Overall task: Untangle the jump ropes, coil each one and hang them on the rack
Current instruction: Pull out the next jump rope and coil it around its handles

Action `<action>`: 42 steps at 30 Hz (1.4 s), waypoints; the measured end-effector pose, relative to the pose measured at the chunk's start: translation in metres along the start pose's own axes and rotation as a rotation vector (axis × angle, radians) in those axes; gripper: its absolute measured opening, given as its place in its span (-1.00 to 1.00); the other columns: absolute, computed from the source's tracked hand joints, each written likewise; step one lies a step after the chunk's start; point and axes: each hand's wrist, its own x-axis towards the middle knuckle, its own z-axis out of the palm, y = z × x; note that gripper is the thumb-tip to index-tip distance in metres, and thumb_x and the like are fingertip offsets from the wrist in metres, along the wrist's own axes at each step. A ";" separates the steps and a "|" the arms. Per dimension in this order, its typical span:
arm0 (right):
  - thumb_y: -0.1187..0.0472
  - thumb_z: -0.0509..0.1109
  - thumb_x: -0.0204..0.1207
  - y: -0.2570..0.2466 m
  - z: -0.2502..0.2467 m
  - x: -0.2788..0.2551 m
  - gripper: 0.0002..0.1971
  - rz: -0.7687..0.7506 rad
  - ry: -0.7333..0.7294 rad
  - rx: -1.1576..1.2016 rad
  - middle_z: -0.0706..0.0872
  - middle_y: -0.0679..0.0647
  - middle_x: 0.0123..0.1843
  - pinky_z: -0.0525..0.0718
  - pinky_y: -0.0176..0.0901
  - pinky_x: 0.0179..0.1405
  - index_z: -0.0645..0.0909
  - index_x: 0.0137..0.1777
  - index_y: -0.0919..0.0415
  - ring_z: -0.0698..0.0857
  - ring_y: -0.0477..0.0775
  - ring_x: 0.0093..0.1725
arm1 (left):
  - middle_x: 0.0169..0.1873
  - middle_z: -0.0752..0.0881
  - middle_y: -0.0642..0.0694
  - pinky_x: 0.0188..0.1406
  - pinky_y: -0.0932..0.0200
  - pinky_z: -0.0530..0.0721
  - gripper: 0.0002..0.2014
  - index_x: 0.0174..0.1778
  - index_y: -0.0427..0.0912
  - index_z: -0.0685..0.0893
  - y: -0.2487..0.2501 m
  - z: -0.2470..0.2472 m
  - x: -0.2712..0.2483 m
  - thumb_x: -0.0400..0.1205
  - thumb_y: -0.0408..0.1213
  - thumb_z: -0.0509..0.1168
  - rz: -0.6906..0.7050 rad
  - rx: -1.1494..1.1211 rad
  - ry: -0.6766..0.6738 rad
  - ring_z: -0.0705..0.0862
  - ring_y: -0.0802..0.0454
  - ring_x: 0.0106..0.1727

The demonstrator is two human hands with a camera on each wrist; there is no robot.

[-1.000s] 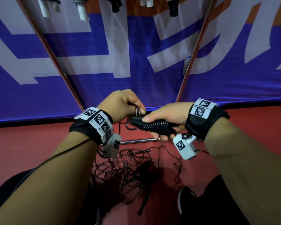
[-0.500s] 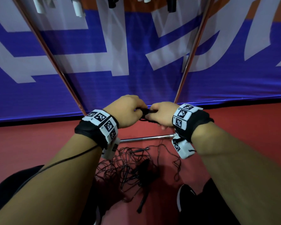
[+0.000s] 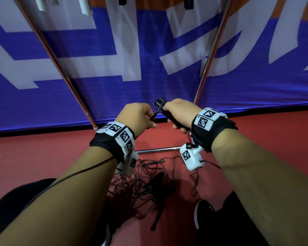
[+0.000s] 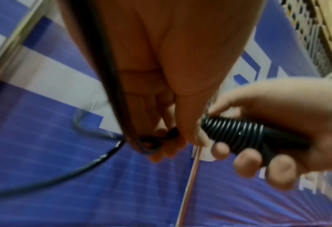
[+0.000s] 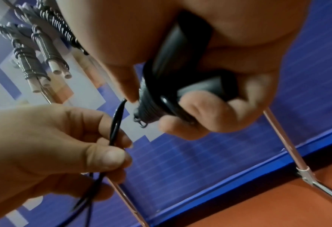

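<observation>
- Right hand (image 3: 180, 112) is wrapped tight round a black jump-rope bundle (image 3: 169, 115), handles with cord coiled round them, fingers curled underneath; the handle ends poke out toward 10 o'clock from the fist.
- Left hand (image 3: 138, 118) sits just beside it at 9 o'clock, thumb and fingers clamped on the loose black cord (image 5: 116, 122) where it comes off the bundle.
- From the left wrist camera, the ribbed wraps of cord (image 4: 236, 132) show plainly in the right fist, and the cord end loops in the left fingertips (image 4: 161, 153).
- The two hands are close together, not quite touching, up in front of the blue-and-white banner (image 3: 114, 96).
- Down at 6 o'clock, a tangled heap of black ropes (image 3: 149, 185) lies on the red floor (image 3: 43, 157), just this side of the rack's chrome base bar (image 3: 158, 150).
- Rack uprights (image 3: 208, 64) rise at 11 and 1 o'clock.
- Up at 12 o'clock, wound ropes with white handles (image 5: 42, 55) hang from the rack, dark ones beside them.
</observation>
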 end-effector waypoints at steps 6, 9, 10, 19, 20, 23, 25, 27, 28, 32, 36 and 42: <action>-0.35 0.27 0.68 -0.007 -0.003 -0.007 -0.58 0.007 -0.031 0.102 0.77 0.08 -0.14 0.49 -0.19 -0.45 0.65 0.18 -0.02 0.68 0.13 -0.33 | -0.28 0.65 0.01 -0.40 0.09 0.39 -0.61 -0.14 -0.06 0.55 -0.005 0.007 0.001 0.53 0.00 0.64 -0.006 -0.052 0.192 0.58 0.04 -0.30; -0.43 0.25 0.70 -0.002 -0.002 -0.005 -0.55 -0.019 0.010 0.099 0.78 0.05 -0.15 0.53 -0.20 -0.48 0.64 0.18 -0.07 0.70 0.07 -0.36 | -0.34 0.72 0.00 -0.35 0.09 0.58 -0.67 -0.08 -0.10 0.56 -0.007 0.007 0.002 0.66 0.02 0.53 0.015 -0.139 0.169 0.75 0.00 -0.29; -0.42 0.27 0.70 -0.001 -0.003 -0.003 -0.57 -0.017 0.037 0.125 0.78 0.05 -0.16 0.53 -0.20 -0.49 0.64 0.16 -0.08 0.70 0.07 -0.38 | -0.37 0.76 -0.01 -0.31 0.10 0.63 -0.68 -0.08 -0.10 0.57 -0.009 0.007 0.002 0.69 0.04 0.48 0.012 -0.157 0.151 0.79 0.02 -0.30; -0.33 0.33 0.68 0.011 -0.014 0.009 -0.65 0.017 0.350 0.255 0.79 0.06 -0.23 0.55 -0.17 -0.57 0.65 0.17 -0.08 0.71 0.06 -0.50 | 0.12 0.74 -0.19 0.00 -0.02 0.57 -0.82 0.18 -0.07 0.49 -0.034 0.016 0.010 0.77 -0.12 0.33 -0.141 0.206 -0.032 0.66 -0.24 0.03; -0.33 0.33 0.68 0.012 -0.014 0.011 -0.64 0.010 0.368 0.224 0.81 0.06 -0.21 0.60 -0.12 -0.52 0.66 0.17 -0.08 0.73 0.08 -0.48 | 0.27 0.70 -0.21 0.13 -0.05 0.60 -0.73 0.31 -0.04 0.51 -0.038 0.020 0.010 0.73 -0.15 0.36 -0.168 0.238 -0.083 0.68 -0.27 0.15; -0.40 0.33 0.62 0.016 -0.017 0.015 -0.62 -0.029 0.383 0.112 0.86 0.09 -0.17 0.84 0.04 -0.34 0.66 0.11 -0.12 0.84 0.18 -0.38 | 0.68 0.46 -0.12 0.58 -0.07 0.51 -0.29 0.76 0.07 0.37 -0.038 0.022 0.010 0.64 -0.19 0.37 -0.180 0.283 -0.235 0.52 -0.22 0.63; -0.45 0.33 0.54 0.019 -0.017 0.017 -0.60 -0.067 0.375 0.031 0.83 0.07 -0.24 0.91 0.24 -0.13 0.64 0.03 -0.15 0.86 0.28 -0.25 | 0.68 0.49 -0.05 0.56 0.00 0.53 -0.32 0.74 0.18 0.43 -0.030 0.014 0.009 0.63 -0.16 0.31 -0.184 0.283 -0.251 0.51 -0.20 0.64; -0.43 0.35 0.58 0.019 -0.017 0.016 -0.63 -0.119 0.361 -0.041 0.77 -0.01 -0.29 0.86 0.17 -0.13 0.63 0.02 -0.16 0.82 0.23 -0.23 | 0.55 0.60 -0.07 0.44 -0.04 0.58 -0.43 0.62 0.24 0.58 -0.022 0.004 0.007 0.62 -0.05 0.29 -0.184 0.333 -0.219 0.51 -0.30 0.56; -0.41 0.35 0.61 0.018 -0.017 0.014 -0.65 -0.148 0.347 -0.082 0.75 -0.04 -0.28 0.79 0.04 -0.21 0.63 0.04 -0.16 0.80 0.16 -0.24 | 0.52 0.61 -0.10 0.45 -0.08 0.58 -0.44 0.60 0.20 0.60 -0.018 -0.001 0.005 0.61 0.00 0.29 -0.185 0.326 -0.189 0.49 -0.31 0.55; -0.37 0.35 0.68 0.009 -0.007 0.003 -0.69 -0.286 0.248 -0.232 0.76 -0.11 -0.19 0.52 -0.15 -0.34 0.64 0.14 -0.20 0.75 -0.08 -0.22 | 0.65 0.54 0.01 0.65 0.01 0.46 -0.33 0.72 0.08 0.43 -0.012 -0.002 0.008 0.64 -0.01 0.38 -0.110 -0.155 -0.129 0.52 0.00 0.63; -0.34 0.35 0.70 0.005 0.000 0.000 -0.72 -0.352 0.193 -0.254 0.76 -0.14 -0.19 0.50 -0.17 -0.33 0.66 0.19 -0.22 0.72 -0.16 -0.23 | 0.23 0.85 0.00 0.53 -0.12 0.62 -0.65 0.33 0.03 0.77 -0.009 -0.003 0.006 0.64 0.00 0.42 0.015 -0.368 -0.186 0.77 0.01 0.32; -0.42 0.32 0.68 0.010 -0.006 0.001 -0.66 -0.340 0.187 -0.311 0.76 -0.12 -0.13 0.59 -0.11 -0.30 0.65 0.21 -0.24 0.75 -0.07 -0.24 | -0.30 0.80 0.12 -0.03 0.05 0.72 -0.84 -0.17 0.03 0.84 -0.016 -0.015 -0.001 0.67 -0.02 0.53 0.084 -0.386 -0.146 0.73 0.03 -0.26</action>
